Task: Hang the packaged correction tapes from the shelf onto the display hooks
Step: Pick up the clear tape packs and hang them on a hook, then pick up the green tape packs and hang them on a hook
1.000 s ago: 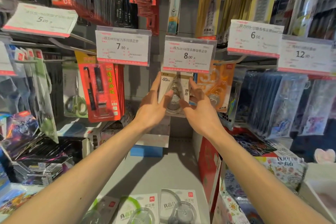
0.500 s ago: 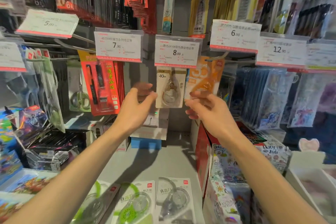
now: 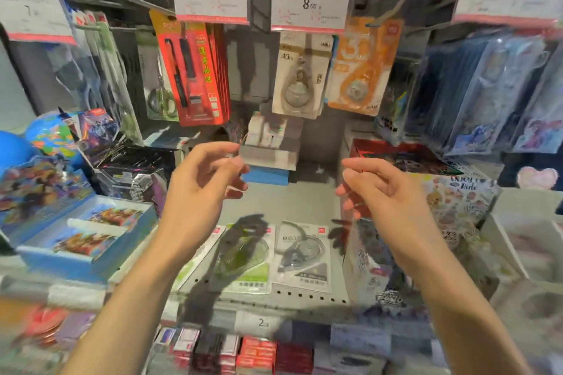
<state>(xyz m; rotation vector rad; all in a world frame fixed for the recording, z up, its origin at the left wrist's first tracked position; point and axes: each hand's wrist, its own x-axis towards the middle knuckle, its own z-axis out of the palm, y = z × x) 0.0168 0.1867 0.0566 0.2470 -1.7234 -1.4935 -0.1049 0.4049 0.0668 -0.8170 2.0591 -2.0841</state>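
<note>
A beige packaged correction tape (image 3: 300, 76) hangs on the display hook under the 8.00 price tag (image 3: 310, 0). An orange pack (image 3: 364, 67) hangs just right of it. On the grey shelf (image 3: 307, 198) lie a green-carded correction tape (image 3: 246, 259) and a grey one (image 3: 303, 256), side by side. My left hand (image 3: 201, 189) and my right hand (image 3: 384, 192) hover above the shelf, below the hanging packs, fingers loosely curled and apart, holding nothing.
Red pen packs (image 3: 192, 70) and scissors (image 3: 158, 91) hang to the left under the 7.90 tag. Blue pouches (image 3: 475, 85) hang at the right. Boxes of cards (image 3: 85, 231) stand at the left, a patterned box (image 3: 457, 201) at the right, a blue-and-grey stack (image 3: 268, 161) at the back.
Both hands have let go of the beige pack, which stays on its hook, and have dropped toward the shelf. The view has tilted down.
</note>
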